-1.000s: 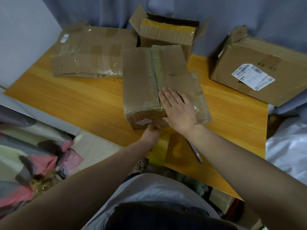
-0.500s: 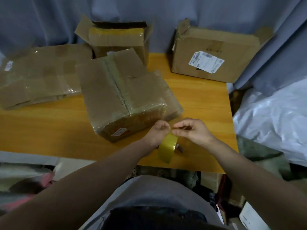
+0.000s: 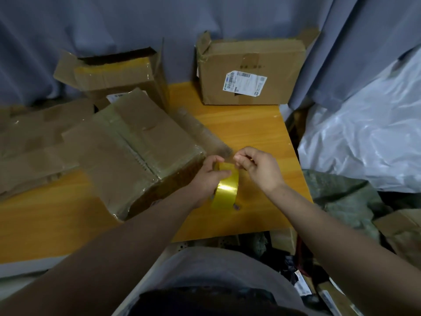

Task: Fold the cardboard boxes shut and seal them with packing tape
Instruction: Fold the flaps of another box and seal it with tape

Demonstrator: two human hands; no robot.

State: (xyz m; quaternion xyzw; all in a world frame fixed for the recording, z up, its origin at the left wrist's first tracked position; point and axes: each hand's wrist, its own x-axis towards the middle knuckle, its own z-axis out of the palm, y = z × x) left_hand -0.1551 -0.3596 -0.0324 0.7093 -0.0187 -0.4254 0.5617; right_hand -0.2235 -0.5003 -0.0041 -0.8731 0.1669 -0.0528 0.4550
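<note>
Centrally, left grip holds the tape roll, right grip pinches its top edge — taped box alongside.

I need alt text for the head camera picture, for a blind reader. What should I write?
A person's left hand holds a yellow roll of tape over a table while the right hand pinches at its top edge. A taped cardboard box lies left of the hands; an open box and a labelled box stand behind.
</note>
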